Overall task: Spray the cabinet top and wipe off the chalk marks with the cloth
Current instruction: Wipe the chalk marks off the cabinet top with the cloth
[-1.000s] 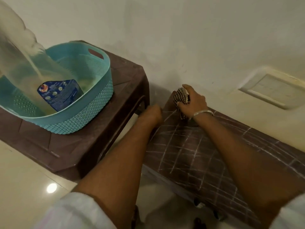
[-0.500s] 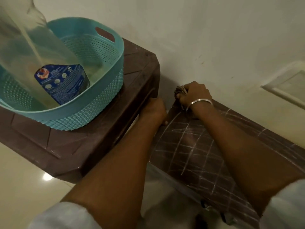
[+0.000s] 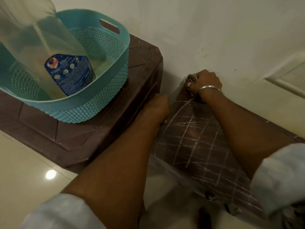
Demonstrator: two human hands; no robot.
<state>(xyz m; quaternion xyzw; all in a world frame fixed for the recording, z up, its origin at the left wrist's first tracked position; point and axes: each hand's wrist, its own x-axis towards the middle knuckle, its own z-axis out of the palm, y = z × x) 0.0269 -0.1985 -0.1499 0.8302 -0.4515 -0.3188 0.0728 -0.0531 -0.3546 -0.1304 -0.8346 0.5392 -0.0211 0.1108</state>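
A person's right hand [image 3: 204,83], a metal bangle [image 3: 209,88] at the wrist, closes its grip round a bunched checked cloth [image 3: 190,79] and presses it on the far left corner of the brown cabinet top [image 3: 244,182], at 1 o'clock in the view, close against the pale wall [image 3: 214,30]. White chalk marks [image 3: 189,139] criss-cross the top from just below the cloth toward 4 o'clock, passing under the right forearm. The left hand [image 3: 158,108] hooks over the top's left edge at centre, thumb tip on the surface, fingers out of sight down the side, its grip on that edge. At 10 o'clock a teal basket [image 3: 99,103] stands on a brown stool [image 3: 82,138] just beside the cabinet. A clear bottle [image 3: 49,47] with a blue label stands inside it, leaning toward the camera. Pale sleeves are pushed up both arms at 5 and 7 o'clock. A spot of light glints on the floor [image 3: 19,162] at 8 o'clock.
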